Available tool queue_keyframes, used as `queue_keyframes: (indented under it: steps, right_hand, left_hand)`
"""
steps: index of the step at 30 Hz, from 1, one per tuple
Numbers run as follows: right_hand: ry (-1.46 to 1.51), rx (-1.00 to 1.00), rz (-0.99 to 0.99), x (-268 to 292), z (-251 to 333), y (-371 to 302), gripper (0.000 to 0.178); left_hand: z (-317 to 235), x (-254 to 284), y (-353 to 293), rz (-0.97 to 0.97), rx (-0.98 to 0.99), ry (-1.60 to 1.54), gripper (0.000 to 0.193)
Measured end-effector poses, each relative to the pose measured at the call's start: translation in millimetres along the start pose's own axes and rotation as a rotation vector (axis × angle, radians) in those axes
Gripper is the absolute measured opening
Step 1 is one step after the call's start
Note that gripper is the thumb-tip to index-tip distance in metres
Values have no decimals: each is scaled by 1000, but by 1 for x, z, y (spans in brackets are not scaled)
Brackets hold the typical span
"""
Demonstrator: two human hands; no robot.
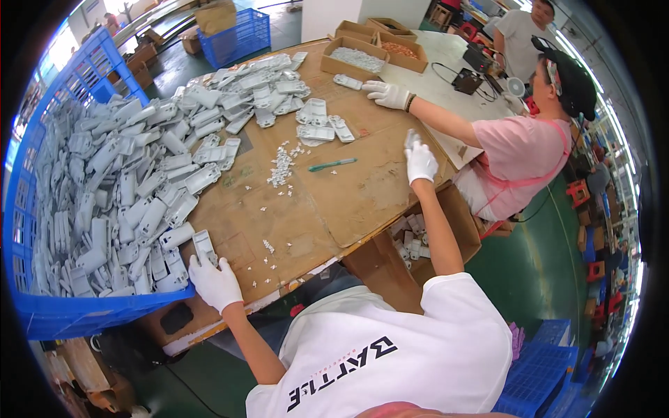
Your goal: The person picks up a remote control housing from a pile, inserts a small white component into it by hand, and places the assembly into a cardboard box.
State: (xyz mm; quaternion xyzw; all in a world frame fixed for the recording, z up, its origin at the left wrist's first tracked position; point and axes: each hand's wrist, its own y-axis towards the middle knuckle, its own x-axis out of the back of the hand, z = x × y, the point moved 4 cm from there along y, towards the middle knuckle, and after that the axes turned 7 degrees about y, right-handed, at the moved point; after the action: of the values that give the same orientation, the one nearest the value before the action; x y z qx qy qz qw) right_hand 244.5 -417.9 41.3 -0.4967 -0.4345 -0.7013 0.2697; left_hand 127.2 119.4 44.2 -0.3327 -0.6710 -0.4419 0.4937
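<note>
My left hand (214, 284), in a white glove, is closed on a white plastic housing (203, 246) at the table's near left, beside the big heap of like housings (150, 191). Off to the right, over the table's right edge, my gloved right hand (421, 163) pinches a pale plastic piece (411, 138); motion blur hides its exact shape. Between my hands, tiny white parts (282, 167) lie scattered on the cardboard-covered table (313, 230). Past them rests a green pen (332, 165).
A blue crate (104, 310) holds the heap at left. Below the right edge stands a carton (456, 226) with more white pieces. A co-worker's gloved hand (387, 95) reaches toward a housing (348, 81) near boxes of small parts (355, 59).
</note>
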Motion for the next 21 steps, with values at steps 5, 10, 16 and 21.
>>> queue_keyframes:
  steps: [5,10,16,21]
  right_hand:
    - [-42,203,-33,1,60,-34,26]
    - [529,627,-77,-4,136,-24,36]
    - [354,529,223,-30,140,9,18]
    - [337,433,171,8,141,-1,17]
  left_hand:
    - [14,-11,-4,10,25,-76,44]
    - [6,-13,2,24,-10,-50,40]
    - [6,-5,-5,-108,21,-106,40]
    - [-35,37,-27,-290,-135,-541,28]
